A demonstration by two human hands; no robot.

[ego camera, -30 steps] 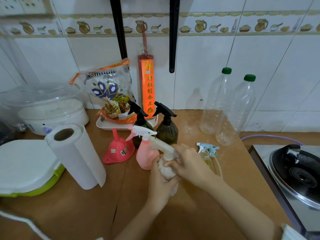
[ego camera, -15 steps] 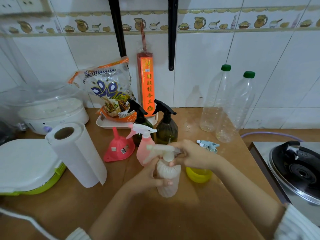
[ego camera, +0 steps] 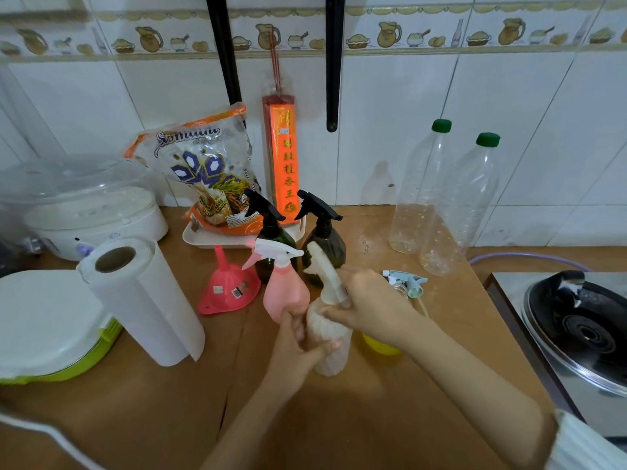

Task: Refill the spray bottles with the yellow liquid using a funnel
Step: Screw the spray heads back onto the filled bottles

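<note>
1. Spray bottles stood grouped at the middle of the wooden counter [ego camera: 339,418]: two dark ones [ego camera: 325,245] at the back, a pink one [ego camera: 285,293] in front of them, and the cream ribbed bottle [ego camera: 330,347] that I held nearest to me. Part of a yellow one [ego camera: 380,346] showed behind my right forearm.
2. My left hand [ego camera: 298,347] was wrapped round the cream bottle's body, thumb across the front, fingers closed on it.
3. My right hand [ego camera: 369,303] was clamped on the neck collar just under the cream trigger head [ego camera: 322,266], fingers curled shut there.
4. I judged the step to be unscrewing that head. To do it well I needed the body held firm and upright on the counter while only the collar turned, then a straight lift so the dip tube came clear without flicking drops.
5. The pink funnel [ego camera: 227,290] sat upside down to the left, near the pink bottle, within easy reach.
6. A loose pale-blue trigger head [ego camera: 407,283] lay beyond my right hand; the freed head could go beside it.
</note>
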